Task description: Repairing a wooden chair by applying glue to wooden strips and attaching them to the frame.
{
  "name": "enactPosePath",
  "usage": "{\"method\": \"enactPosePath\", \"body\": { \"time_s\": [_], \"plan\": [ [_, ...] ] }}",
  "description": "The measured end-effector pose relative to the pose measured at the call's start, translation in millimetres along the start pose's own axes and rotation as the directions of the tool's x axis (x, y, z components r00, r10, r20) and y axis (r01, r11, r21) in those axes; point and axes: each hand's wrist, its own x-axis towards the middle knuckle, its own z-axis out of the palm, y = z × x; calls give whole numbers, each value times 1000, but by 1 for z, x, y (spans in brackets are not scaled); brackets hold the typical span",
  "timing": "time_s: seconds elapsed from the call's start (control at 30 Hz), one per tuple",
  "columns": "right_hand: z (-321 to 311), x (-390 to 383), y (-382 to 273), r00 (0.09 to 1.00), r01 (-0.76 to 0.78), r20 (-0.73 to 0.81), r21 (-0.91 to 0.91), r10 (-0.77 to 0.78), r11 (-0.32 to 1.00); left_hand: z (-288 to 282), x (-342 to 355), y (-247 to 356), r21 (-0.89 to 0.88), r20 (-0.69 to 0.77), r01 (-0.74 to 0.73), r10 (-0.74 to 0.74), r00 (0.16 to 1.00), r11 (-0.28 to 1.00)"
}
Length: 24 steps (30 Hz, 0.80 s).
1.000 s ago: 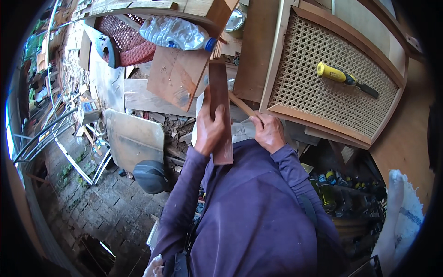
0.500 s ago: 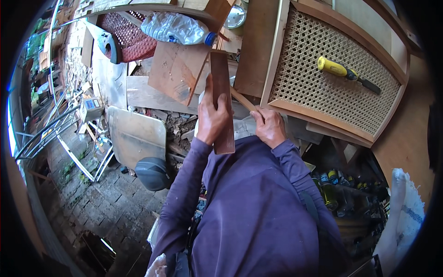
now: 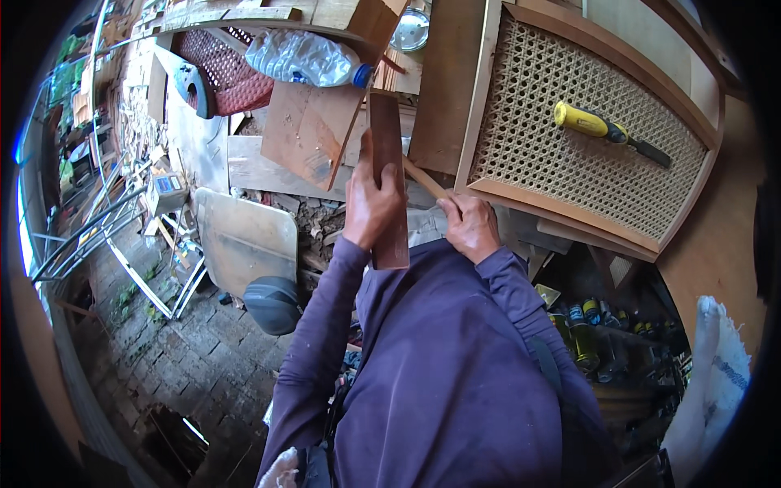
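A long, flat reddish-brown wooden block [image 3: 388, 171] stands nearly lengthwise in front of me, its lower end over my lap. My left hand [image 3: 373, 203] is closed around its left side, thumb across its face. My right hand [image 3: 473, 226], to the right of it, grips the near end of a thin, pale wooden strip [image 3: 425, 178] between thumb and fingers. The strip slants up to the left, and its far end is hidden behind the block. I cannot tell whether block and strip touch.
A framed cane-webbing panel [image 3: 586, 130] lies at the right with a yellow-handled chisel [image 3: 598, 125] on it. A crumpled plastic bottle [image 3: 305, 58] rests at the upper left, above a brown wooden board [image 3: 305, 130]. A handsaw [image 3: 191, 85] lies farther left, and several bottles [image 3: 584, 342] stand low right.
Both hands, with the block and the strip, sit slightly further left in the picture. The surroundings have shifted slightly too. Both grips are unchanged.
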Motion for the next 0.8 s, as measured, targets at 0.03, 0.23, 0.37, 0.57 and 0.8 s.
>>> {"method": "enactPosePath", "body": {
  "time_s": [0.03,0.23,0.37,0.57,0.8],
  "plan": [
    [2,0,2,1000,2,-2,1,-2,1000,2,1,-10,12,-15,-38,39,999,999],
    [2,0,-2,1000,-1,-9,14,1,1000,-6,4,12,-31,68,95,-93,993,995],
    [13,-8,4,999,38,-36,-22,-39,999,-5,-19,-10,-54,3,-9,10,1000,999],
    [10,-4,6,995,68,-75,37,-65,997,-2,1,-5,-8,26,-7,7,1000,1000],
    [6,-6,3,998,34,-52,20,-33,999,-7,3,3,-49,89,114,-109,990,992]
  ]
}}
